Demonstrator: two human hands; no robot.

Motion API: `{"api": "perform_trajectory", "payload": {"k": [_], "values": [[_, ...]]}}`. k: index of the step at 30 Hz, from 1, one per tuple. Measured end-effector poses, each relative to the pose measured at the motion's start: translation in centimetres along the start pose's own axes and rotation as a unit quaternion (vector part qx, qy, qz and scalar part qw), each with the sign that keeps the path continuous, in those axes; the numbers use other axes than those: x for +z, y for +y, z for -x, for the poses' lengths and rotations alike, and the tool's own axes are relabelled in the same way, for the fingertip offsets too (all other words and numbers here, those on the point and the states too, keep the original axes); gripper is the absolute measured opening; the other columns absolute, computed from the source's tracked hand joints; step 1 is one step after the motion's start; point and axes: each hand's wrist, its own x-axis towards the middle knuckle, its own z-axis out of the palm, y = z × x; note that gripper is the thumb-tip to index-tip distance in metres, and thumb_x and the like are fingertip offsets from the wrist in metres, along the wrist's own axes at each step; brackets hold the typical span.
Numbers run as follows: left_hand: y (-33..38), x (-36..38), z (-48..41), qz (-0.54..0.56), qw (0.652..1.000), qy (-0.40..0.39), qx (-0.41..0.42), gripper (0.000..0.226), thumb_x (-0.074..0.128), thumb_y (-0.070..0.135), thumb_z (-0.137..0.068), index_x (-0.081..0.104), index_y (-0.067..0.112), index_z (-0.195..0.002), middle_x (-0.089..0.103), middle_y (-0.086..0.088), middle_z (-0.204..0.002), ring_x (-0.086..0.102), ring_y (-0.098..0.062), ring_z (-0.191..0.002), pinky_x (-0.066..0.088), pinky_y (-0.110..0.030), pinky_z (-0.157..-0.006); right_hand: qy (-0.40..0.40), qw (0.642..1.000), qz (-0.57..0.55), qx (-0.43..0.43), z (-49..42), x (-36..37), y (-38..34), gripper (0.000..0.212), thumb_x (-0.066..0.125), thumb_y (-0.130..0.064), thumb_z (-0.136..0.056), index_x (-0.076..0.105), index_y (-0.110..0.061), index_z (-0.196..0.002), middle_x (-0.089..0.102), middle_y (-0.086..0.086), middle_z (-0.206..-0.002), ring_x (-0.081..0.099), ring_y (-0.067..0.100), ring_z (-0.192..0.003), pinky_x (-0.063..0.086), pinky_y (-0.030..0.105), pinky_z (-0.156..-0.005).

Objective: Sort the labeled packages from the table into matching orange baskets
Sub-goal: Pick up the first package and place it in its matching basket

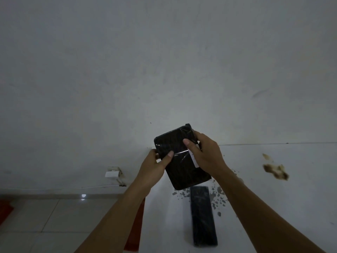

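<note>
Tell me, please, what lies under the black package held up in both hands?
Below the black package the white table shows, with a long dark package lying flat and grey specks around it. That package's far end is covered by the held one.

A package (179, 157) is held above the table (264, 189), with another package (202, 216) lying on it nearer.

Both bare forearms reach forward, left hand (155, 165) and right hand (206, 154) raised together, thumbs on top, fingers (197, 136) curled.
</note>
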Motion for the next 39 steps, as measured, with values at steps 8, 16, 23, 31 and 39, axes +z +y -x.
{"api": "perform_trajectory", "payload": {"k": [8,16,23,31,39], "values": [[2.1,-0.9,-0.7,0.055,0.994,0.043,0.088,0.059,0.069,0.037,-0.086,0.046,0.025,-0.14,0.059,0.0,-0.131,0.06,-0.018,-0.115,0.053,-0.043,-0.098,-0.034,0.992,-0.113,0.052,0.8,-0.9,-0.1,0.073,0.043,-0.065,-0.085,0.04,-0.029,-0.148,0.059,-0.011,-0.118,0.061,0.009,-0.102,0.048,0.02,-0.079],[1.0,-0.7,-0.9,0.24,0.968,0.063,0.05,0.041,0.071,0.028,-0.084,0.06,0.023,-0.123,0.068,-0.004,-0.118,0.068,-0.021,-0.105,0.06,-0.033,-0.075,0.024,0.941,-0.285,0.181,4.0,-0.6,1.9,0.079,0.051,-0.071,-0.076,0.039,-0.034,-0.145,0.057,-0.005,-0.128,0.059,0.004,-0.106,0.05,0.02,-0.081],[0.8,0.4,-0.7,0.326,0.944,0.048,0.022,0.053,0.073,0.027,-0.079,0.055,0.005,-0.124,0.068,-0.012,-0.118,0.072,-0.021,-0.1,0.06,-0.035,-0.082,0.02,0.902,-0.379,0.205,4.3,0.2,2.0,0.042,0.062,-0.061,-0.079,0.059,-0.044,-0.117,0.07,-0.013,-0.115,0.069,0.002,-0.102,0.059,0.026,-0.078],[-0.5,0.8,-0.2,0.241,0.969,0.056,0.02,0.044,0.073,0.022,-0.084,0.059,0.005,-0.122,0.068,-0.012,-0.117,0.07,-0.021,-0.102,0.058,-0.03,-0.083,0.046,0.894,-0.384,0.227,3.9,-0.2,1.9,0.029,0.054,-0.061,-0.084,0.064,-0.045,-0.106,0.075,-0.017,-0.104,0.071,0.008,-0.101,0.06,0.032,-0.082],[-1.4,1.1,0.2,0.172,0.982,0.068,0.045,0.017,0.071,0.028,-0.086,0.073,0.024,-0.102,0.078,0.006,-0.093,0.073,-0.008,-0.087,0.055,-0.017,-0.074,0.056,0.887,-0.384,0.249,4.4,-0.6,2.1,0.022,0.052,-0.051,-0.094,0.064,-0.039,-0.108,0.074,-0.005,-0.11,0.072,0.015,-0.098,0.06,0.028,-0.069]]}}
